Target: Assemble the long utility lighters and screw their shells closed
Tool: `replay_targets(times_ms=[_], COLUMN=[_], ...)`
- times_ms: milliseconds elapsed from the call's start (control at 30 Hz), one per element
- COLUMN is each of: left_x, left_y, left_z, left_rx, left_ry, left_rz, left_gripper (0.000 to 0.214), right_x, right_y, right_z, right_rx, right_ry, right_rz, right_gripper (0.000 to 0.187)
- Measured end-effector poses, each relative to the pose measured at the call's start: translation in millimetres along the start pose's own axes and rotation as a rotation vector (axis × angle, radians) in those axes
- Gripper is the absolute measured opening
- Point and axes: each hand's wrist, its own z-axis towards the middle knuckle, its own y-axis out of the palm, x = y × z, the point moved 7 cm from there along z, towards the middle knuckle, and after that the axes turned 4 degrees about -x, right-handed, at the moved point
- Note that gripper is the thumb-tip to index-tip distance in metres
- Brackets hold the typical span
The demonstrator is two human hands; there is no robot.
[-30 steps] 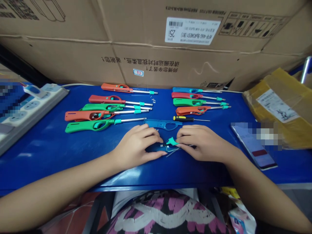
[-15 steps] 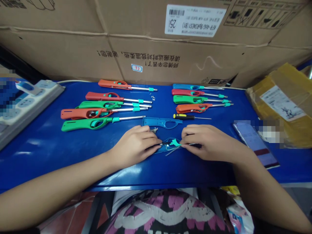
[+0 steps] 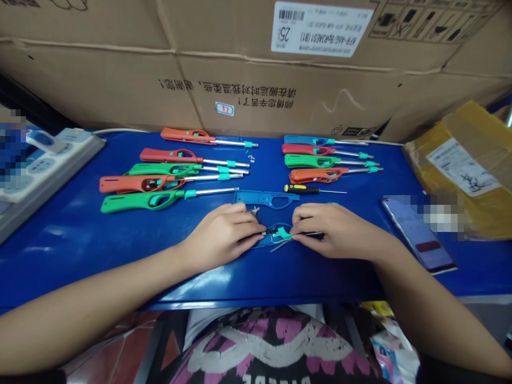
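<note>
Between my hands lies an opened blue lighter casing half point(image 3: 262, 242) with a black igniter piece point(image 3: 271, 232), a teal trigger point(image 3: 283, 233) and thin wire in it. My left hand point(image 3: 226, 233) is closed, fingertips pinching the left end of the black piece over the casing. A small metal part point(image 3: 255, 212) shows by its knuckles. The fingers of my right hand point(image 3: 334, 230) pinch the teal trigger's right end; a dark rod shows beneath them. Just beyond lies the other blue casing half point(image 3: 266, 200). A yellow-and-black screwdriver point(image 3: 302, 189) rests behind my right hand.
Several assembled lighters point(image 3: 146, 201) lie at the left, and several more point(image 3: 314, 161) at the back right. Tiny screws point(image 3: 251, 158) sit between them. A power strip point(image 3: 44, 162) is far left; a phone point(image 3: 420, 234) and a taped parcel point(image 3: 460, 165) are right. A large carton point(image 3: 132, 96) stands behind.
My right hand has shifted slightly left, still pinching the trigger. A small teal piece now shows behind it. My left hand keeps its hold, almost unmoved.
</note>
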Motion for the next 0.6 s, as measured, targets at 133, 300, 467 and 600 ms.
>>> replay_targets(times_ms=[133,300,467,600], left_x=[-1.2,-2.5,-2.3,-3.1], left_y=[0.2,1.0,2.3,2.4], left_z=[0.6,0.4,0.0,-0.1], left_rx=[-0.011,-0.026,-0.032,-0.024], left_ry=[-0.016,-0.031,-0.030,-0.032], left_rz=[-0.020,-0.046,-0.060,-0.055], left_gripper=[0.019,0.019,0.020,0.019], right_x=[-1.1,-1.8,-1.8,1.3], right_y=[-0.2,-3.8,-0.7,5.8], right_z=[0.7,0.6,3.3,5.7], right_rx=[0.009,0.050,0.037,0.013], right_ry=[-0.043,-0.083,-0.076,-0.037], right_rz=[0.028,0.068,0.074,0.040], right_gripper=[0.018,0.021,0.020,0.017])
